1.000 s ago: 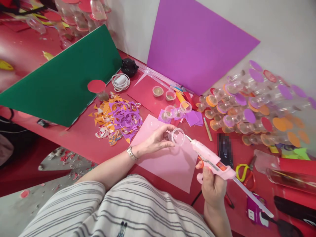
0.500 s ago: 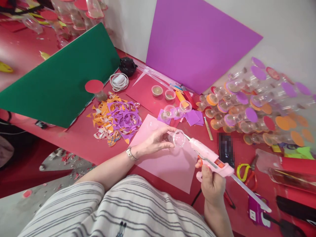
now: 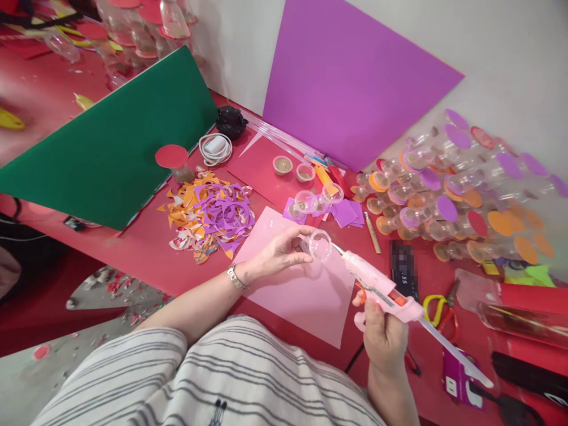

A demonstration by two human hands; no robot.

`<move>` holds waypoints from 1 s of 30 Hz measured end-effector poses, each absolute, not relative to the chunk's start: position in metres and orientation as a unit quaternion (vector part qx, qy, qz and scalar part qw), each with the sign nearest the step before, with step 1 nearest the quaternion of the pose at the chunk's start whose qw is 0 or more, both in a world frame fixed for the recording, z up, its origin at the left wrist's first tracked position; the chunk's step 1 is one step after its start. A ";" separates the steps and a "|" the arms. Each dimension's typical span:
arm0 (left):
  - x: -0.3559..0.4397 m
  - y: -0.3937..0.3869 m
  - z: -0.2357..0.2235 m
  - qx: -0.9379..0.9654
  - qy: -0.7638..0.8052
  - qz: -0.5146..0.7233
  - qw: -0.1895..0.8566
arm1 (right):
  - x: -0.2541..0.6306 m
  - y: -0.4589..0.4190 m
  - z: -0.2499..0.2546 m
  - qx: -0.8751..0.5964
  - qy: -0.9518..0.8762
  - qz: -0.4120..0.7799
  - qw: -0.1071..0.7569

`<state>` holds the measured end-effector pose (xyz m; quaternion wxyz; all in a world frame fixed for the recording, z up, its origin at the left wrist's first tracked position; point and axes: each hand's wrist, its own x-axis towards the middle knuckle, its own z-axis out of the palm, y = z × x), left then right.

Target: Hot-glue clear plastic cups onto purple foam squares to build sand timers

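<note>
Between the thumb and fingers of my left hand (image 3: 288, 251) is a small clear plastic cup (image 3: 320, 246), its round rim turned toward the right. My right hand (image 3: 384, 334) grips a pink glue gun (image 3: 377, 284) with fingers at its orange trigger. The metal nozzle points at the cup's rim; whether it touches I cannot tell. A long white glue stick (image 3: 457, 352) juts out of the gun's back end. Under both hands lies a pink sheet (image 3: 302, 307) on the red table (image 3: 186, 278).
Orange and purple paper scraps (image 3: 222, 210) are heaped to the left, before a leaning green board (image 3: 119, 142). Stacked clear cups with coloured discs (image 3: 444, 195) crowd the right. Yellow-handled scissors (image 3: 437, 310) lie by the phone-like black device (image 3: 403, 272). A purple board (image 3: 350, 83) leans on the wall.
The glue gun has shifted very slightly to the right and down. The left hand keeps its hold on the cup, and the view has turned a little.
</note>
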<state>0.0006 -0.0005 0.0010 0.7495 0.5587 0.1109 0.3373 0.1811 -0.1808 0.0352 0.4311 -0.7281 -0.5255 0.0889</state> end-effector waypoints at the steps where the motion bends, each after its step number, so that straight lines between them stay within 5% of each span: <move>1: 0.001 -0.001 0.001 0.557 0.111 0.335 0.752 | 0.181 -0.181 0.035 -0.729 -0.524 0.084 0.433; 30: 0.001 0.000 -0.005 0.551 0.115 0.287 0.775 | 0.181 -0.178 0.031 -0.737 -0.497 0.092 0.449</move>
